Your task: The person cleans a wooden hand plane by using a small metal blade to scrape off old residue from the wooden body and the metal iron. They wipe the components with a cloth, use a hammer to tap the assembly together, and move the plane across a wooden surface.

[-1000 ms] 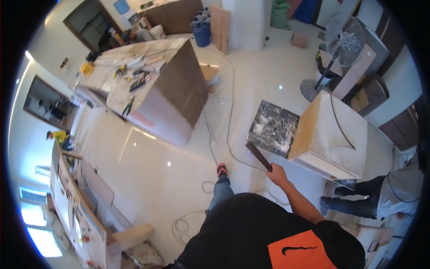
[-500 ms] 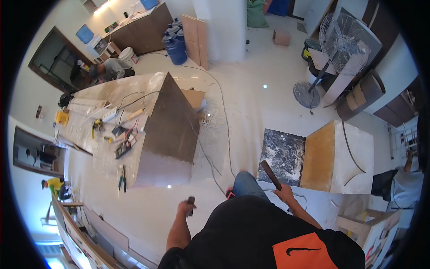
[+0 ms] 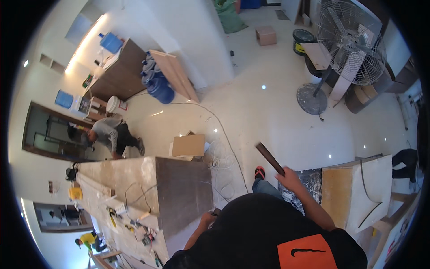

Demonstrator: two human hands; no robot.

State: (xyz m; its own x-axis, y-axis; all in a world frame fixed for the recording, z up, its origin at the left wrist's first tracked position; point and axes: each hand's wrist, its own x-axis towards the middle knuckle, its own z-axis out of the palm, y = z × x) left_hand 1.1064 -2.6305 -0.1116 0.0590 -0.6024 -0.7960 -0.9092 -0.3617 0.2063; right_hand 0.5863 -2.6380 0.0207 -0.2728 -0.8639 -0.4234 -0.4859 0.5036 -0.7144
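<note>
My right hand [image 3: 290, 180] is closed round the lower end of a dark brown strip [image 3: 270, 158], which slants up and to the left over the pale floor. My left hand [image 3: 207, 220], low by the corner of the big brown-sided counter [image 3: 186, 193], is closed on a short dark brown piece [image 3: 216, 212]. My torso partly covers that piece, so whether it joins the strip cannot be made out. Beneath my right forearm lies a black, white-smeared panel [image 3: 312, 181], beside a whitish box-like unit [image 3: 369, 188].
Tools and wires lie on the counter, with pliers [image 3: 157, 259] near its edge. A cable [image 3: 226, 134] crosses the floor past a cardboard box [image 3: 189, 146]. A standing fan [image 3: 351, 42] is at far right. A person in grey [image 3: 107, 132] bends beyond the counter.
The view has shifted as I moved forward and turned; the counter now sits lower and nearer my left hand. Both hands keep hold of their dark pieces. The person in grey shows more fully.
</note>
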